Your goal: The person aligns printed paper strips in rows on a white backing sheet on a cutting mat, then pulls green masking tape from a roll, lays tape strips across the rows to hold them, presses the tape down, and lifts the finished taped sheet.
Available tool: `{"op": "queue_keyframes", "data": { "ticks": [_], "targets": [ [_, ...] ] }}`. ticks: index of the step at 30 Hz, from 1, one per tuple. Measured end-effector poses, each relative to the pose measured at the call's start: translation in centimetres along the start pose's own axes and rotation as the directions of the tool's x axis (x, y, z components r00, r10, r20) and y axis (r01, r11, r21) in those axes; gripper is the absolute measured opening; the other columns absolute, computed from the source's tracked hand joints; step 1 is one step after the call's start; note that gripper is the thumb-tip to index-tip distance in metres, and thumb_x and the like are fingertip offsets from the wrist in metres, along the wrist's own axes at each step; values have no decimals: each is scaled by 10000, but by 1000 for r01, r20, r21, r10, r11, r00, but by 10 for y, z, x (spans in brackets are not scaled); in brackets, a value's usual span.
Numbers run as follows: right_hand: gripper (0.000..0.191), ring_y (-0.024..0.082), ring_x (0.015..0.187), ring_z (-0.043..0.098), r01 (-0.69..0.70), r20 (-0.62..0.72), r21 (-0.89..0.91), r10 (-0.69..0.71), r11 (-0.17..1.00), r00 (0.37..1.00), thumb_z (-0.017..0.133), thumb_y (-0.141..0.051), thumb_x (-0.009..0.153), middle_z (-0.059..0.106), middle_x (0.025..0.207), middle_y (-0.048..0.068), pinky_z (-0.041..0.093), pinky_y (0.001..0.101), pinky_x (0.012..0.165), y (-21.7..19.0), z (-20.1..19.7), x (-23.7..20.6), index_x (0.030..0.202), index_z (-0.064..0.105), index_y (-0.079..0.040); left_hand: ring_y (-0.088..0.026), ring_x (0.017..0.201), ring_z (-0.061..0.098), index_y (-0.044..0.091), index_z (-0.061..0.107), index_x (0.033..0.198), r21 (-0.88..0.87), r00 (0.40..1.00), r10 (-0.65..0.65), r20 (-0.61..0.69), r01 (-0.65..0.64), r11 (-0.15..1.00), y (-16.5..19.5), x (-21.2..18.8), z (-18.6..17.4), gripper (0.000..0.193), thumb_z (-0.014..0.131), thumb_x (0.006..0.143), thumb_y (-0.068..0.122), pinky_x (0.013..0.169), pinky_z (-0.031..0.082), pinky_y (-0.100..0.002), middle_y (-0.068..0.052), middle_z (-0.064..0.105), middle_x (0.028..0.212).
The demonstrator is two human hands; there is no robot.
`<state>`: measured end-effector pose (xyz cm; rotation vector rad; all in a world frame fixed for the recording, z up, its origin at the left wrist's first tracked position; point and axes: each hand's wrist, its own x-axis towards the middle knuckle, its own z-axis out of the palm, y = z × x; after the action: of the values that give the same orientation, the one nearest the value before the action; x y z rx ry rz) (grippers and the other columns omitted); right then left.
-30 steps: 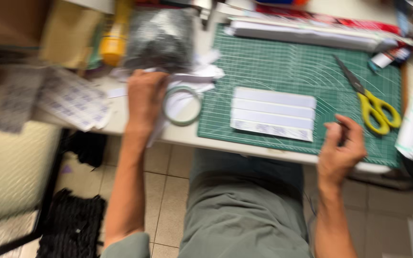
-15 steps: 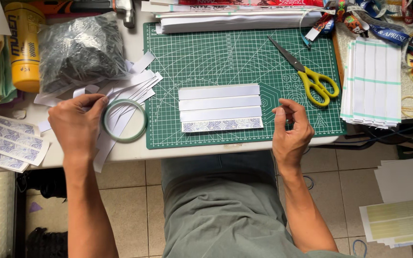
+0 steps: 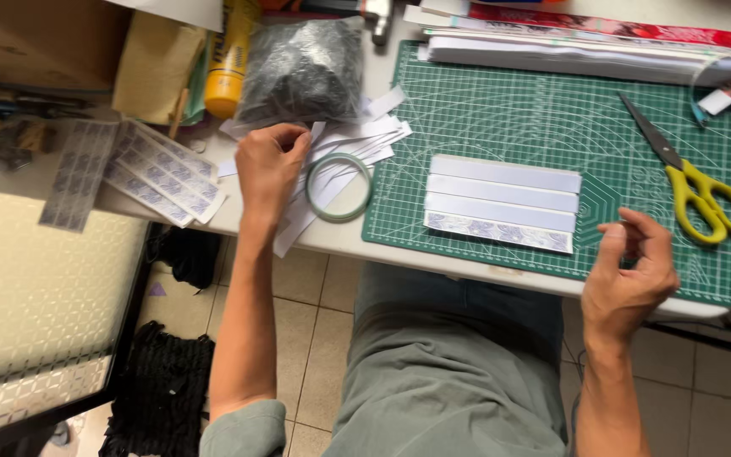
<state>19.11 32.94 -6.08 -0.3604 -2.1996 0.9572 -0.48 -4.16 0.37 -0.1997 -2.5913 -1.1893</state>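
Observation:
My left hand (image 3: 270, 161) rests at the table's front edge with its fingertips gathered on the end of a white paper strip (image 3: 318, 130) from a loose pile. A thin greenish tape roll (image 3: 339, 187) lies on those strips just right of the hand. On the green cutting mat (image 3: 535, 110) lie several long strips side by side (image 3: 501, 199), the nearest one patterned. My right hand (image 3: 632, 275) hovers over the mat's front edge, right of the strips, fingers curled and thumb meeting forefinger, with nothing visible in it.
Yellow-handled scissors (image 3: 704, 203) lie on the mat's right side. A black plastic bag (image 3: 302, 72), a yellow bottle (image 3: 232, 55) and patterned strips (image 3: 150, 169) sit at the left. Stacked paper (image 3: 585, 52) lines the far edge. A frosted glass panel (image 3: 35, 288) is lower left.
The view has swung about. My left hand moved off the tape roll onto the paper strips beside it. My right hand lifted slightly from the mat's edge.

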Motion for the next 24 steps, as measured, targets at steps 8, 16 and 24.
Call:
{"op": "queue_keyframes", "data": {
  "ticks": [8,16,24],
  "targets": [
    [128,112,782,654,7,-9,0,-7,1000,1000,595,-51,1153,740,974,90,517,242,725,7,1,-2,1233,652,30,-162,892,770,34,621,1098,-398,976,23,-216,-109,911,4,1,-4,153,525,1100,154,754,623,-291,-99,741,997],
    [199,107,795,619,-57,59,261,43,964,997,593,-146,1174,699,984,81,501,220,745,-40,-28,-8,1153,687,28,-74,660,553,56,592,1067,-288,911,395,-116,-411,865,95,-101,-28,118,566,1017,-48,628,509,-245,-43,702,874],
    [180,112,732,678,-314,621,314,56,896,782,804,-31,811,778,892,86,488,207,610,-91,-68,-36,979,771,24,-186,600,634,102,703,1029,-331,783,555,281,-464,822,142,-179,36,150,794,910,111,548,466,-353,-5,671,761]
  ]
}}
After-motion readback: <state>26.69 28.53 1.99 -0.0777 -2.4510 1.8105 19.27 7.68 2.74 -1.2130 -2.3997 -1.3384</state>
